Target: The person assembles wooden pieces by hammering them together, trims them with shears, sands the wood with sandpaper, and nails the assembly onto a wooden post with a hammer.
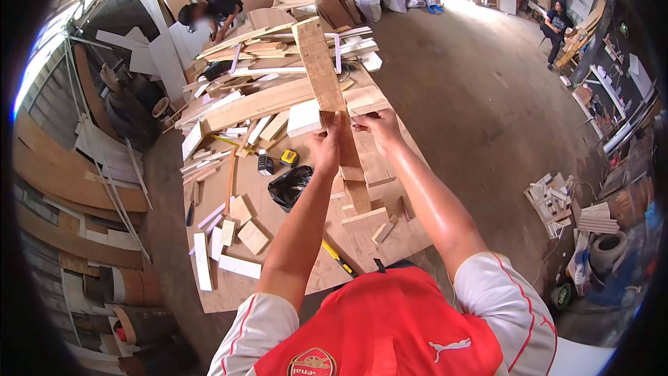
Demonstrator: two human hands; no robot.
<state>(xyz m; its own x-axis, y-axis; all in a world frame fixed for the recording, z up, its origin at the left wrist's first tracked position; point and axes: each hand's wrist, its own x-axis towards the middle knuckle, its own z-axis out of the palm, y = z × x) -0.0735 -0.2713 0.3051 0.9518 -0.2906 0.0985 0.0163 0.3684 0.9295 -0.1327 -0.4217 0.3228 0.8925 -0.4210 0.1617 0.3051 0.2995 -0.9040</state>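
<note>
A long wooden board [319,66] stands out over the worktable, with a shorter crosspiece [367,99] at its right and a white-faced block [304,118] at its left. My left hand [327,145] is closed on the wooden assembly just below the white-faced block. Beneath the crosspiece, my right hand [380,129] has its fingers bent together against the wood; whether something small sits between them is too small to tell. Below my hands, further wooden pieces [358,196] run down toward the table's near edge.
Scrap wood is piled on the table [292,271]. A yellow tape measure [289,157], black plastic bag [290,186] and yellow cutter [339,257] lie left of centre. One person [219,10] bends at the far left; another person [557,28] sits far right.
</note>
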